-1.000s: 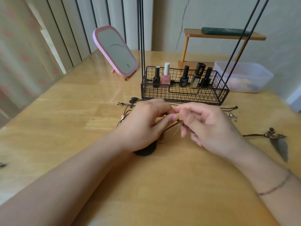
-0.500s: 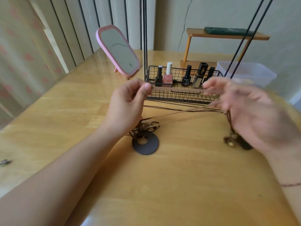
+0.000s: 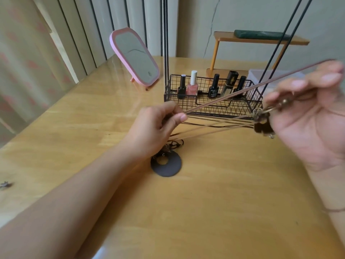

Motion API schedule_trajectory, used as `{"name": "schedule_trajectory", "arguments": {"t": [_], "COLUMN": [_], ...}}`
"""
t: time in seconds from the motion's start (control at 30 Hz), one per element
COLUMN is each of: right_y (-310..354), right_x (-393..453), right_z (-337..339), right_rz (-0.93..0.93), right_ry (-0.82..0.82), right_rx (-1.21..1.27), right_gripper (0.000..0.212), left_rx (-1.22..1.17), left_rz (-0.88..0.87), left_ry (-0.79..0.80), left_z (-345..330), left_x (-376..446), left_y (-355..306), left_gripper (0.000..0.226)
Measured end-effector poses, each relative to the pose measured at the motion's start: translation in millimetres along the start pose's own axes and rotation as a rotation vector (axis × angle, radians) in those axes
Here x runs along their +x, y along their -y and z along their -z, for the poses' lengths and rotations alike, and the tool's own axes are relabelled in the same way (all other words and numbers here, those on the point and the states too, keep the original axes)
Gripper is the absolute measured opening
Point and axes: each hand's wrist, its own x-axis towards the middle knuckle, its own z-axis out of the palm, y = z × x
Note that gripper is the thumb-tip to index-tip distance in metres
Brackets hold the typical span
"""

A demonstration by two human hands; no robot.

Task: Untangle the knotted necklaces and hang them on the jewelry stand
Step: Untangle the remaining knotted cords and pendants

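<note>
**One cord pulled out, nothing hung yet**

The person is mid-way through the untangling, as far as can be judged. The left hand (image 3: 158, 128), just in front of the wire basket (image 3: 211, 107) that forms the foot of the jewelry stand, pinches a brown cord (image 3: 242, 91) between thumb and forefinger, the other fingers curled in. From that pinch the cord runs taut, up and to the right across the front of the basket, to the right hand (image 3: 313, 124), which sits off the basket's right front corner. The right hand's fingers are blurred; they appear loosely curled with the cord passing over them near the fingertips, and a metal pendant cluster (image 3: 261, 122) hangs at the palm. Two more strands stretch from that cluster back below the left hand.

The rest of the necklaces lie on the table (image 3: 205, 212) in front of the basket: a small dark tangle (image 3: 171, 146) of cords resting against a black disc pendant (image 3: 166, 164), with thin dark strands trailing along the basket's front edge. That clump looks not yet sorted.

The stand's black upright rods (image 3: 165, 34) rise from the basket's left rear and right side; no necklace is seen on them, though their tops are out of view. So the separating is partly done, and all the hanging appears to remain.
</note>
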Motion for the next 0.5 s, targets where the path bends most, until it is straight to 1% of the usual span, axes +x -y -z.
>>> {"name": "schedule_trajectory", "arguments": {"t": [0.03, 0.07, 0.1, 0.13, 0.2, 0.23, 0.33, 0.4, 0.47, 0.5], "right_y": [-20, -15, -24, -27, -29, -30, -44, -44, -47, -50], "right_x": [-11, 2, 2, -1, 7, 4, -4, -5, -7, -9], "right_z": [-12, -17, -10, -9, -12, -13, -4, -6, -13, -16], "right_rz": [0.009, -0.032, -0.058, -0.037, -0.045, -0.075, -0.141, -0.138, -0.089, -0.077], "right_ry": [-0.021, 0.004, 0.104, 0.164, 0.056, 0.033, 0.020, 0.029, -0.010, -0.047], "right_rx": [-0.085, -0.117, -0.065, -0.055, 0.047, 0.093, 0.186, 0.253, 0.184, 0.084], "right_gripper": [0.021, 0.019, 0.019, 0.020, 0.023, 0.024, 0.035, 0.033, 0.031, 0.032], "left_rx": [0.014, 0.044, 0.083, 0.114, 0.096, 0.054, -0.007, 0.018, 0.050, 0.053], "left_rz": [-0.014, -0.032, -0.057, -0.082, -0.101, -0.109, -0.175, -0.210, -0.227, -0.235], "left_ry": [0.041, 0.082, 0.116, 0.137, 0.144, 0.145, 0.197, 0.242, 0.257, 0.267], "left_z": [-1, -2, -2, -2, -2, -2, -6, -8, -7, -7], "left_x": [0, -1, -1, -1, -2, -2, -2, -2, -2, -2], "left_y": [1, 2, 3, 4, 3, 2, -1, -3, -4, -5], "left_gripper": [0.025, 0.031, 0.035, 0.038, 0.039, 0.037, 0.033, 0.030, 0.027, 0.024]}}
